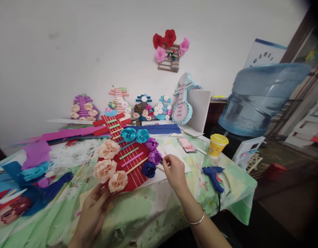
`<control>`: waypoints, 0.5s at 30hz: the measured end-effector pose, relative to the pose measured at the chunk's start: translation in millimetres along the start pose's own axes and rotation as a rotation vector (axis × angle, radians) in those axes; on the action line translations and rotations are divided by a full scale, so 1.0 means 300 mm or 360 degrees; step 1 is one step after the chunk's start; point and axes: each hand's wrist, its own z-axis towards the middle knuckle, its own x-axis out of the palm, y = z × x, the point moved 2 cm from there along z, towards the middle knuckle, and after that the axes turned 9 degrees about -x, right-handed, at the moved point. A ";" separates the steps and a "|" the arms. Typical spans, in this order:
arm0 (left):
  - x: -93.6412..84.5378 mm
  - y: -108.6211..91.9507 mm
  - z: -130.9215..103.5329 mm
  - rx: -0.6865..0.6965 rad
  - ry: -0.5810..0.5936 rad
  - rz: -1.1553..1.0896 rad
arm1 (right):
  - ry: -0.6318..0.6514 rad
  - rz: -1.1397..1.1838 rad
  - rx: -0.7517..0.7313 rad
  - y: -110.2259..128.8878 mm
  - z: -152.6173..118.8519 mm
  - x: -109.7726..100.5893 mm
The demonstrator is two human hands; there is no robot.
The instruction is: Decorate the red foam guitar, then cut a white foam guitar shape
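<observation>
A red craft pipa (124,160) with paper strings and coloured strips lies tilted on the table. Along its left side sit peach paper flowers (105,170); teal (129,134), purple (154,157) and dark blue (149,169) flowers line the top and right. My left hand (95,203) grips the lower left edge of the pipa, beneath a peach flower. At the right edge, close to the purple and dark blue flowers, my right hand (173,172) is closed in a pinch. Something small and dark shows at its fingertips, too small to name.
A blue glue gun (213,177) lies to the right, with a yellow cup (218,144) behind it. White shredded paper (73,155) and coloured paper (36,153) cover the left. Finished craft pipas (143,106) lean against the wall. A water bottle (257,98) stands right.
</observation>
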 end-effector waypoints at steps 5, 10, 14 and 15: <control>-0.001 0.004 0.004 0.0009 0.0085 0.0029 | -0.0097 0.0101 -0.0065 0.014 -0.001 -0.058; 0.002 0.003 0.003 0.0018 0.0052 -0.0018 | -0.0400 0.0114 -0.0090 0.040 0.002 -0.178; 0.008 0.001 -0.001 0.0037 0.0079 -0.0042 | -0.0665 0.0407 0.0011 0.057 0.009 -0.286; 0.009 0.001 -0.001 0.0040 0.0082 -0.0049 | -0.0719 0.0650 0.0067 0.060 0.013 -0.309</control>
